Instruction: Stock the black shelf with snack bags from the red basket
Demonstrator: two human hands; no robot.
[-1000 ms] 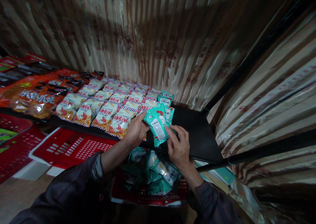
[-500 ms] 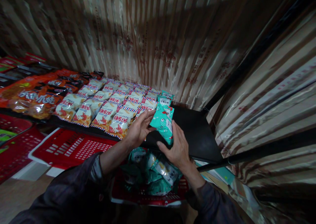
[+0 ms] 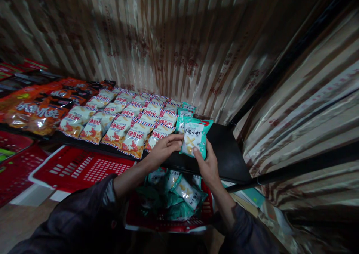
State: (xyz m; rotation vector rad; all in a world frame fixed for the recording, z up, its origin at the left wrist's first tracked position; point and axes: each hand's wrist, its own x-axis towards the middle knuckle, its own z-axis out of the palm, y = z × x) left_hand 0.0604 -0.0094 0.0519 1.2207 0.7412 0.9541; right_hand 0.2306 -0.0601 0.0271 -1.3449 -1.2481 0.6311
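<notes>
A teal and white snack bag (image 3: 193, 136) is held with its printed front towards me, over the black shelf. My right hand (image 3: 209, 163) grips its lower right corner, the thumb on the front and the fingers behind. At the bag's left edge my left hand (image 3: 165, 148) has its fingers stretched out; whether they touch it I cannot tell. Behind the held bag, matching teal bags (image 3: 185, 112) stand in a row. To their left lie several rows of white and orange snack bags (image 3: 134, 136). Below, a red basket (image 3: 168, 226) contains more teal bags (image 3: 187, 192).
The black shelf (image 3: 227, 145) ends at a dark metal frame (image 3: 269, 173) on the right. Orange snack bags (image 3: 42, 114) lie further left on the shelf. Another red basket (image 3: 81, 168) is below its front edge. A striped curtain (image 3: 168, 41) hangs behind.
The teal bag has been turned, so its white printed front now faces me. My right thumb has come onto the front, and my left hand has moved slightly right and down.
</notes>
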